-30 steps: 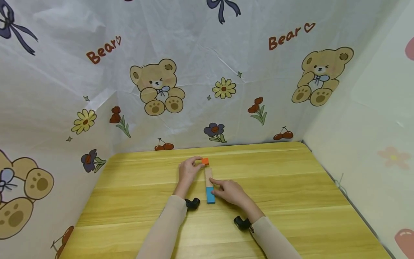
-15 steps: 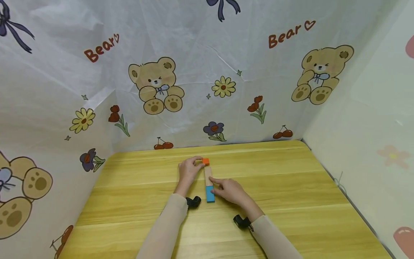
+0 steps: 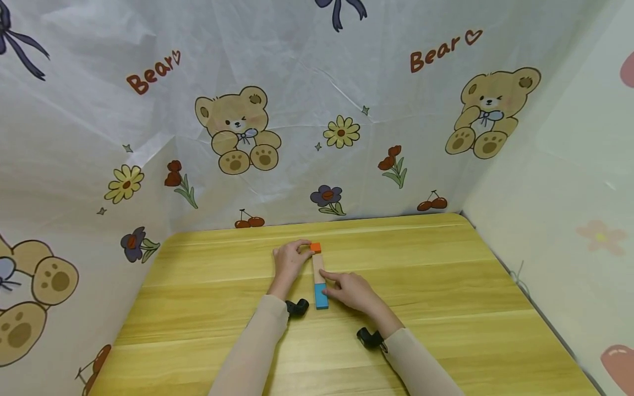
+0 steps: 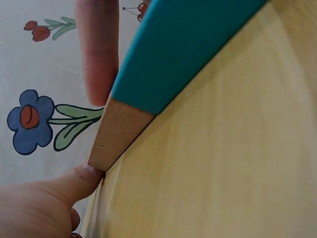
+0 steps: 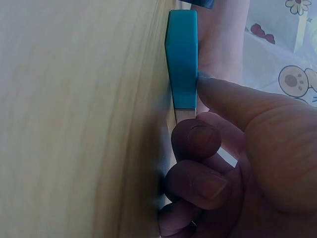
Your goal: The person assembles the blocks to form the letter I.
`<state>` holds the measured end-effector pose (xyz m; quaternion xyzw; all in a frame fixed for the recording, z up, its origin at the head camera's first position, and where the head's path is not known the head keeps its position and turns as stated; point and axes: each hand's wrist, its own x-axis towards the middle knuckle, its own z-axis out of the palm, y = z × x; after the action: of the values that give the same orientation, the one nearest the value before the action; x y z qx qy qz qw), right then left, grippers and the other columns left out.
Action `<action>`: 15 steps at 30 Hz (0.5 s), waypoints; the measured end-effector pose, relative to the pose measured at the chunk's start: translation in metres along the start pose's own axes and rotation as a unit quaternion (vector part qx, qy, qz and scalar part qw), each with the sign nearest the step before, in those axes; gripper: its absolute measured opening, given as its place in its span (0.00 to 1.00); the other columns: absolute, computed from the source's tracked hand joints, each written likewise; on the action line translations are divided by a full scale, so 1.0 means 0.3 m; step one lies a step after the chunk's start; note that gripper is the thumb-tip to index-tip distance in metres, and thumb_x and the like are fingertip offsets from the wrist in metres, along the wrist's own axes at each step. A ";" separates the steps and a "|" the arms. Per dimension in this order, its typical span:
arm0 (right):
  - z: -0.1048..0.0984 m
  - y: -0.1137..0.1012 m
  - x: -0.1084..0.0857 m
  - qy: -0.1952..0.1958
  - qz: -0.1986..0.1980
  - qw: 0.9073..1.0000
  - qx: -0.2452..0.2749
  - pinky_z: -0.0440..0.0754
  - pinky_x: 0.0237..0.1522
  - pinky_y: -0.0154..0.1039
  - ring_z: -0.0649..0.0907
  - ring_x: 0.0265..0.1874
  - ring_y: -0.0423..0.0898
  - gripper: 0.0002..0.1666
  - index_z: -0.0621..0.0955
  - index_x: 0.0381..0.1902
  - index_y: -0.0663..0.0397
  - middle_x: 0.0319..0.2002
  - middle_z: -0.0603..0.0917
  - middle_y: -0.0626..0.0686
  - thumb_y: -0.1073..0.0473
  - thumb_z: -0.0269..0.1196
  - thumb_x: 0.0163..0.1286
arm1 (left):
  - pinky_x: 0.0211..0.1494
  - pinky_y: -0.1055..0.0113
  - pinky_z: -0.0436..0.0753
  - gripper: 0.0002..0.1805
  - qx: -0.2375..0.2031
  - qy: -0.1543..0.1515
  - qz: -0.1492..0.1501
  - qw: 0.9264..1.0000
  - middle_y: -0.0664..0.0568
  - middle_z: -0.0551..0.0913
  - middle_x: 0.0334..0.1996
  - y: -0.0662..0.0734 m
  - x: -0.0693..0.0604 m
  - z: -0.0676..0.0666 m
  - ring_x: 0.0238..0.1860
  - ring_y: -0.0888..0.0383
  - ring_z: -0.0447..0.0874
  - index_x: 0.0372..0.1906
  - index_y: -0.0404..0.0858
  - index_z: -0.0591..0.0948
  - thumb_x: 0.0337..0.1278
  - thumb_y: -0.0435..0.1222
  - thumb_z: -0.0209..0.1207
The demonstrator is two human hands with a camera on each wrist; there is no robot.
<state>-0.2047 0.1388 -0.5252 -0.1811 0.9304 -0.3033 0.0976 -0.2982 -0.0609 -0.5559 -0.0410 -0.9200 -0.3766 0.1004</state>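
Observation:
A row of toy blocks lies on the table, running away from me. Its near end is a blue block (image 3: 320, 300), joined by a plain wooden block (image 3: 317, 264), with an orange block (image 3: 316, 247) at the far end. My left hand (image 3: 287, 261) pinches the orange block between thumb and finger. In the left wrist view its thumb (image 4: 81, 181) sits at the plain block's far end; the orange block cannot be made out there. My right hand (image 3: 354, 289) rests its thumb (image 5: 225, 96) on the blue block and its index finger (image 4: 99, 64) on the plain block.
The wood-grain table (image 3: 421, 308) reaches back to a white cloth wall (image 3: 297, 71) printed with bears and flowers. A pale wall (image 3: 569, 176) borders the right side. Black wrist cameras, left (image 3: 297, 308) and right (image 3: 369, 339), sit near the table surface.
The orange block in my left hand has come slightly towards me and right, narrowing the gap to the plain block. My right hand keeps its place on the row. The head view shifts slightly.

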 end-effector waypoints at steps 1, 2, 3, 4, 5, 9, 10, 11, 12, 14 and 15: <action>-0.001 0.000 0.000 -0.002 0.002 1.000 -0.002 0.59 0.22 0.34 0.62 0.14 0.39 0.33 0.75 0.77 0.39 0.15 0.68 0.42 0.45 0.66 0.77 | 0.49 0.54 0.57 0.15 0.001 0.001 0.001 1.000 0.55 0.76 0.18 0.000 0.000 0.000 0.25 0.58 0.68 0.53 0.48 0.92 0.63 0.45 0.74; -0.001 0.000 0.001 -0.002 0.002 1.000 -0.002 0.58 0.22 0.33 0.62 0.14 0.39 0.33 0.75 0.77 0.39 0.14 0.67 0.42 0.45 0.66 0.77 | 0.48 0.54 0.57 0.15 0.001 0.002 0.002 1.000 0.55 0.76 0.18 -0.001 0.000 0.001 0.25 0.58 0.68 0.53 0.48 0.92 0.63 0.45 0.74; -0.001 -0.001 0.001 -0.002 0.003 1.000 -0.002 0.58 0.22 0.33 0.62 0.14 0.39 0.33 0.75 0.77 0.39 0.14 0.67 0.42 0.45 0.66 0.77 | 0.48 0.54 0.57 0.15 0.001 0.002 0.004 1.000 0.55 0.76 0.18 -0.001 -0.001 0.001 0.25 0.58 0.68 0.53 0.48 0.92 0.63 0.45 0.74; -0.001 -0.001 0.001 -0.002 0.003 1.000 -0.002 0.58 0.22 0.33 0.62 0.14 0.39 0.33 0.75 0.77 0.39 0.14 0.67 0.42 0.45 0.66 0.77 | 0.48 0.55 0.57 0.15 0.001 0.003 0.003 1.000 0.55 0.76 0.18 -0.001 -0.001 0.001 0.25 0.58 0.68 0.53 0.49 0.92 0.63 0.45 0.74; -0.002 -0.002 0.001 -0.003 0.004 1.000 -0.003 0.57 0.22 0.33 0.61 0.14 0.39 0.33 0.75 0.78 0.38 0.14 0.67 0.42 0.45 0.66 0.77 | 0.48 0.55 0.57 0.15 0.000 0.003 0.003 1.000 0.56 0.76 0.18 -0.001 -0.001 0.001 0.25 0.58 0.68 0.53 0.49 0.92 0.63 0.45 0.74; -0.002 -0.003 0.000 -0.002 0.001 1.000 -0.001 0.58 0.22 0.34 0.62 0.14 0.40 0.33 0.76 0.77 0.39 0.15 0.67 0.43 0.45 0.66 0.77 | 0.48 0.55 0.56 0.15 -0.003 0.001 0.000 1.000 0.56 0.75 0.18 -0.003 -0.003 0.003 0.25 0.58 0.68 0.53 0.50 0.92 0.64 0.46 0.73; -0.002 -0.003 0.000 -0.001 0.001 1.000 -0.001 0.58 0.22 0.34 0.62 0.14 0.40 0.33 0.76 0.77 0.39 0.15 0.67 0.43 0.45 0.66 0.77 | 0.48 0.55 0.56 0.15 -0.003 0.001 -0.001 1.000 0.57 0.75 0.18 -0.004 -0.003 0.004 0.25 0.58 0.68 0.53 0.50 0.92 0.64 0.46 0.73; -0.002 -0.003 0.000 -0.001 0.000 1.000 -0.001 0.58 0.22 0.34 0.62 0.15 0.40 0.33 0.76 0.77 0.39 0.15 0.67 0.43 0.45 0.66 0.77 | 0.48 0.55 0.56 0.15 -0.004 0.001 -0.001 1.000 0.57 0.75 0.18 -0.004 -0.003 0.004 0.25 0.58 0.68 0.53 0.50 0.92 0.63 0.46 0.74; -0.001 -0.003 0.000 0.000 -0.001 1.000 -0.001 0.58 0.22 0.34 0.63 0.15 0.40 0.33 0.76 0.77 0.40 0.15 0.67 0.43 0.45 0.66 0.77 | 0.48 0.55 0.55 0.15 -0.004 0.001 -0.001 1.000 0.57 0.75 0.18 -0.004 -0.003 0.003 0.25 0.57 0.68 0.53 0.50 0.92 0.63 0.46 0.74; -0.001 -0.003 0.000 0.000 -0.002 1.000 0.000 0.58 0.22 0.34 0.63 0.15 0.40 0.33 0.76 0.77 0.40 0.15 0.68 0.43 0.45 0.66 0.77 | 0.48 0.55 0.55 0.15 -0.003 0.001 0.000 1.000 0.57 0.74 0.18 -0.004 -0.003 0.003 0.25 0.57 0.67 0.53 0.51 0.92 0.63 0.46 0.74; -0.002 -0.004 -0.001 0.000 -0.002 1.000 0.000 0.59 0.22 0.34 0.63 0.15 0.40 0.33 0.76 0.77 0.40 0.15 0.68 0.43 0.45 0.66 0.77 | 0.48 0.54 0.55 0.15 -0.003 0.001 0.000 1.000 0.57 0.73 0.18 -0.004 -0.002 0.003 0.25 0.57 0.67 0.53 0.50 0.92 0.63 0.46 0.74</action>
<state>-0.2044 0.1384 -0.5241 -0.1828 0.9301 -0.3034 0.0972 -0.2978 -0.0611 -0.5575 -0.0414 -0.9187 -0.3796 0.1012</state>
